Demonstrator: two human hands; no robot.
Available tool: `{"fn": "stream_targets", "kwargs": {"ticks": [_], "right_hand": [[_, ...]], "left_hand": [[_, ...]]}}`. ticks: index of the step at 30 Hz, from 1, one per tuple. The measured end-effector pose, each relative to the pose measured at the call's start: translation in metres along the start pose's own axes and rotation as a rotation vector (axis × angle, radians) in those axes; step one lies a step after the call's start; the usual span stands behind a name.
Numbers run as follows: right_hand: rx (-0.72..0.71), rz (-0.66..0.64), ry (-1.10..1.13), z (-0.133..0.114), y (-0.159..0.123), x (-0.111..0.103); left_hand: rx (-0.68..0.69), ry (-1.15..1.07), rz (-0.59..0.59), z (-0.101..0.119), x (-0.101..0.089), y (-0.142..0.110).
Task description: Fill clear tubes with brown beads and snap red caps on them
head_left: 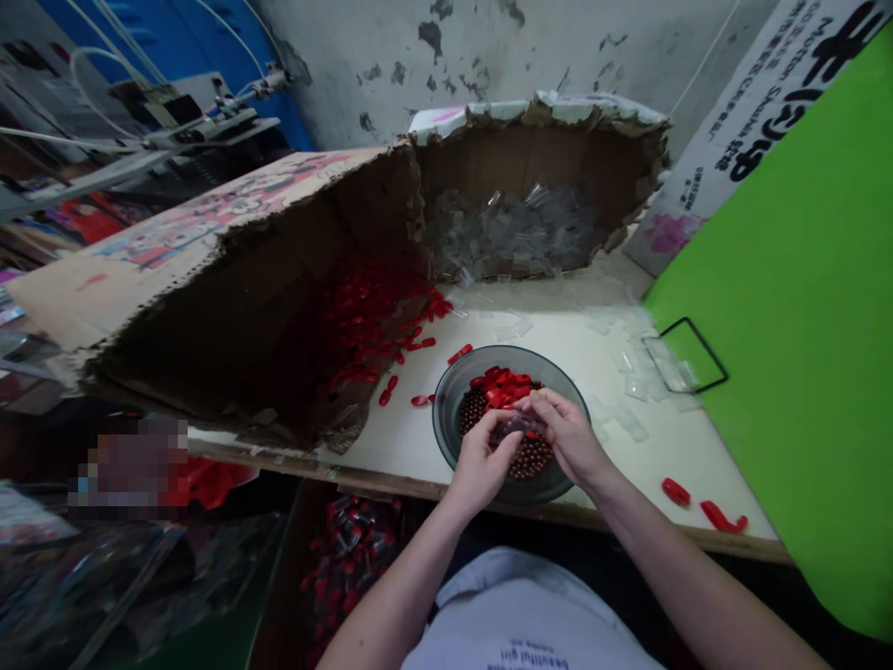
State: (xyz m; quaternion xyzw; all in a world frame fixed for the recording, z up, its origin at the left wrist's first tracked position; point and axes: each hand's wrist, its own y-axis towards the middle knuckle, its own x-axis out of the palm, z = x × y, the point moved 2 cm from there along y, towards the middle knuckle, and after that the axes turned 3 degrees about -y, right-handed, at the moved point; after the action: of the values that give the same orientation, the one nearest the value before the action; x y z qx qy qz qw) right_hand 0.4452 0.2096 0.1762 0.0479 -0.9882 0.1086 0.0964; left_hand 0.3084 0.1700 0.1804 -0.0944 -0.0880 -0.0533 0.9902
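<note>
My left hand (486, 456) is closed, thumb and fingers pinching a clear plastic piece (514, 428) over the bowl. Close beside it, my right hand (566, 430) has its fingers pressed together at the far side of that piece; what is in its fingertips is hidden. Under both hands stands a round grey-green bowl (446, 423) near the table's front edge. Inside it lie many shiny brown beads (531, 462) and a heap of red plastic pieces (499, 381). The hands cover part of the contents.
At the left, a cut-open cardboard box (230, 279) holds many red pieces (355, 307). Behind, another box (544, 140) holds clear plastic pieces (516, 228). Loose pieces lie on the white table (391, 456). A green panel (802, 326) with a black wire loop (712, 354) bounds the right.
</note>
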Motion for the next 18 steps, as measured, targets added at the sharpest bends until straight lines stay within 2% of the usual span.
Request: {"fn": "stream_targets", "kwargs": {"ticks": [3, 5, 8, 10, 13, 18], "right_hand": [[-0.017, 0.091, -0.179, 0.009, 0.018, -0.02], [-0.064, 0.116, -0.507, 0.016, 0.029, -0.033], [-0.104, 0.005, -1.067, 0.025, 0.042, -0.037], [-0.093, -0.096, -1.245, 0.03, 0.048, -0.029], [-0.07, -0.157, -1.343, 0.034, 0.059, -0.009], [0.032, -0.064, -1.508, 0.042, 0.078, 0.02]], "left_hand": [[-0.006, -0.078, 0.051, 0.003, -0.014, 0.001], [0.022, -0.132, 0.124, 0.005, -0.031, 0.001], [0.068, -0.171, 0.242, 0.008, -0.06, -0.003], [0.086, -0.171, 0.286, 0.008, -0.073, -0.007], [0.087, -0.171, 0.303, 0.007, -0.081, -0.011], [0.065, -0.189, 0.253, -0.001, -0.073, -0.014]]}}
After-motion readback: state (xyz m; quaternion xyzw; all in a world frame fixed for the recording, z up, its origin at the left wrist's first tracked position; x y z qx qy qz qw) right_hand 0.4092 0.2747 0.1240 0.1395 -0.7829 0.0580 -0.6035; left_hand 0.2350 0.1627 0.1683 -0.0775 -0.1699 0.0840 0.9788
